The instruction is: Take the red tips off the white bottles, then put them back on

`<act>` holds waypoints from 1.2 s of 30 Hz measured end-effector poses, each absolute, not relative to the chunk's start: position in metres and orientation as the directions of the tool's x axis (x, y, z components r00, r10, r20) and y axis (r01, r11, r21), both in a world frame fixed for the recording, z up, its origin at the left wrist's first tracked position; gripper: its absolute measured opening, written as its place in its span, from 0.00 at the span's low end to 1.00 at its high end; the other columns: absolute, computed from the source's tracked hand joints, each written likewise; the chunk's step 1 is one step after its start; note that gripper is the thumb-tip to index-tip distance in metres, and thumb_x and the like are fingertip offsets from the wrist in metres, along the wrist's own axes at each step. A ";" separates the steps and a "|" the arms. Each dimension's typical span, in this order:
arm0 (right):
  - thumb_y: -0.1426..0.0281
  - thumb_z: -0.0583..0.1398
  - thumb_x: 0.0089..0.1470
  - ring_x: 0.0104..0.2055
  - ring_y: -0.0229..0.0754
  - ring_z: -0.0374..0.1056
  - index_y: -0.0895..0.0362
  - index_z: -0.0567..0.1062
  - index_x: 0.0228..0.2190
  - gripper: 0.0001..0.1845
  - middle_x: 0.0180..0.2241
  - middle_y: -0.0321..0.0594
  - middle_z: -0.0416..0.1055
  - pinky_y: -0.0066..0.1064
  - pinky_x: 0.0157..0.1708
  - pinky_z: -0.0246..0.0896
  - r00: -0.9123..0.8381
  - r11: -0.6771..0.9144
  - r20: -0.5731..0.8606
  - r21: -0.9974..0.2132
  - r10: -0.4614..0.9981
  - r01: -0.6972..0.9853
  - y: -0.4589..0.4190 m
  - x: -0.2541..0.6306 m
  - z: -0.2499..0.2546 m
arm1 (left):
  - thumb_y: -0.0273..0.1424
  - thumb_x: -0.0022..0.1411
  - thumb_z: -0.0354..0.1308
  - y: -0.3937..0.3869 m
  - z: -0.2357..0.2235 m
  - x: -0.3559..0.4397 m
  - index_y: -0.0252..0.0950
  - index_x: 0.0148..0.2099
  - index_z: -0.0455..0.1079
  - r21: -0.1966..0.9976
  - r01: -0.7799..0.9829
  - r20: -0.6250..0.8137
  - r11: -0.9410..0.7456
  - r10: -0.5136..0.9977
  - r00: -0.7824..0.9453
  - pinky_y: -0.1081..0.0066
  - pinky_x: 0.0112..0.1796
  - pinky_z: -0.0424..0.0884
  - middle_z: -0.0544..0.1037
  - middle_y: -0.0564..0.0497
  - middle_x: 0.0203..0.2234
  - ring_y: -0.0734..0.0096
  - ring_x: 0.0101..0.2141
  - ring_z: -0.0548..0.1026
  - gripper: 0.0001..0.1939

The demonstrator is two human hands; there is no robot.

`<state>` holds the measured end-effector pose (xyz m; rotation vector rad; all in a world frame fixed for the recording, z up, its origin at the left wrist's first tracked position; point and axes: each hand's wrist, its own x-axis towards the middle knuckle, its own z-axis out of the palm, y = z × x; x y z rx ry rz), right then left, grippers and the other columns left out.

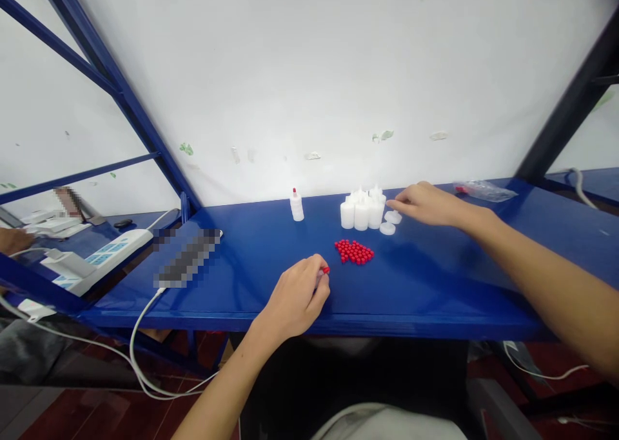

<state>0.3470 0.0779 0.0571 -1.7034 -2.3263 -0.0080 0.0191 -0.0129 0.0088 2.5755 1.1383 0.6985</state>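
My left hand (298, 296) is closed near the front of the blue table, pinching a small red cap (325, 270) with a pale piece below it, mostly hidden by the fingers. Just beyond it lies a pile of small red caps (355, 252). My right hand (428, 202) reaches in from the right, fingers stretched over two round white lids (387, 228); nothing shows in its grasp. Left of those fingers stands a tight group of white plastic bottles (361, 214). Farther left, one white bottle (296, 208) stands upright with a red tip.
A clear plastic bag (486, 191) with something red inside lies at the back right. On the left are a blurred-out dark device (191, 259) with a white cable and a white power strip (109, 256). Blue frame posts flank the table; another person's hand (14, 240) shows far left.
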 end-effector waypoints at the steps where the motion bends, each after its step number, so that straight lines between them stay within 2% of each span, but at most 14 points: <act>1: 0.55 0.48 0.61 0.20 0.36 0.51 0.55 0.58 0.15 0.27 0.15 0.34 0.57 0.33 0.25 0.45 -0.303 0.332 0.195 -0.141 0.933 0.933 0.077 0.346 0.056 | 0.30 0.71 0.40 -0.013 0.009 0.019 0.38 0.39 0.57 0.413 0.629 0.325 -0.658 0.752 0.573 0.68 0.34 0.62 0.68 0.54 0.29 0.69 0.30 0.66 0.07; 5: 0.56 0.47 0.62 0.20 0.36 0.52 0.55 0.59 0.17 0.26 0.16 0.35 0.59 0.32 0.25 0.45 -0.329 0.348 0.157 -0.111 0.931 0.931 0.074 0.339 0.056 | 0.31 0.73 0.39 -0.013 0.009 0.020 0.39 0.36 0.55 0.431 0.620 0.337 -0.655 0.755 0.563 0.68 0.33 0.61 0.65 0.54 0.29 0.71 0.29 0.64 0.10; 10: 0.58 0.48 0.62 0.20 0.36 0.55 0.56 0.62 0.18 0.24 0.18 0.36 0.63 0.32 0.25 0.44 -0.360 0.372 0.132 -0.077 0.924 0.925 0.074 0.337 0.054 | 0.31 0.73 0.40 -0.011 0.007 0.021 0.37 0.41 0.61 0.388 0.616 0.343 -0.686 0.728 0.594 0.68 0.37 0.63 0.67 0.51 0.34 0.69 0.33 0.66 0.10; 21: 0.51 0.52 0.60 0.20 0.36 0.54 0.56 0.64 0.18 0.27 0.17 0.36 0.64 0.32 0.25 0.43 -0.328 0.337 0.105 -0.077 0.939 0.938 0.079 0.341 0.050 | 0.30 0.73 0.41 -0.011 0.007 0.021 0.36 0.43 0.65 0.323 0.620 0.326 -0.715 0.699 0.636 0.67 0.39 0.63 0.70 0.50 0.34 0.67 0.36 0.67 0.11; 25: 0.50 0.54 0.57 0.20 0.36 0.55 0.56 0.66 0.18 0.27 0.18 0.36 0.65 0.32 0.25 0.43 -0.312 0.321 0.117 -0.077 0.943 0.944 0.075 0.341 0.055 | 0.31 0.73 0.41 -0.011 0.006 0.020 0.37 0.44 0.65 0.320 0.625 0.326 -0.712 0.702 0.633 0.67 0.39 0.64 0.70 0.50 0.34 0.67 0.36 0.67 0.12; 28: 0.53 0.55 0.56 0.19 0.35 0.54 0.56 0.64 0.16 0.25 0.16 0.37 0.64 0.32 0.24 0.43 -0.288 0.300 0.199 -0.033 0.937 0.953 0.067 0.336 0.061 | 0.32 0.73 0.41 -0.011 0.006 0.020 0.38 0.45 0.66 0.301 0.641 0.330 -0.706 0.708 0.624 0.68 0.38 0.63 0.70 0.51 0.34 0.68 0.36 0.67 0.12; 30: 0.57 0.55 0.57 0.19 0.35 0.53 0.56 0.64 0.15 0.24 0.16 0.36 0.63 0.32 0.24 0.43 -0.340 0.359 0.284 -0.018 0.897 0.933 0.058 0.325 0.063 | 0.32 0.73 0.41 -0.011 0.006 0.021 0.38 0.45 0.66 0.296 0.650 0.339 -0.700 0.713 0.614 0.69 0.36 0.62 0.69 0.51 0.34 0.69 0.35 0.67 0.12; 32: 0.59 0.54 0.58 0.20 0.35 0.55 0.56 0.67 0.18 0.21 0.18 0.36 0.65 0.31 0.25 0.45 -0.462 0.500 0.347 -0.025 0.816 0.865 0.046 0.306 0.061 | 0.32 0.73 0.41 -0.011 0.006 0.021 0.38 0.44 0.65 0.311 0.637 0.343 -0.706 0.708 0.617 0.69 0.35 0.62 0.69 0.51 0.33 0.70 0.33 0.67 0.12; 34: 0.60 0.53 0.60 0.23 0.36 0.60 0.57 0.72 0.27 0.17 0.23 0.37 0.70 0.30 0.27 0.48 -0.626 0.687 0.368 -0.051 0.687 0.725 0.032 0.284 0.053 | 0.33 0.73 0.43 -0.012 0.006 0.021 0.37 0.44 0.64 0.337 0.608 0.346 -0.719 0.695 0.630 0.70 0.35 0.63 0.69 0.51 0.34 0.70 0.33 0.68 0.10; 36: 0.59 0.54 0.61 0.26 0.36 0.62 0.57 0.72 0.36 0.15 0.28 0.38 0.72 0.29 0.27 0.49 -0.752 0.815 0.362 -0.037 0.550 0.578 0.021 0.261 0.041 | 0.32 0.71 0.46 -0.012 0.005 0.020 0.37 0.44 0.62 0.350 0.577 0.355 -0.738 0.675 0.647 0.70 0.36 0.63 0.70 0.51 0.35 0.70 0.34 0.68 0.06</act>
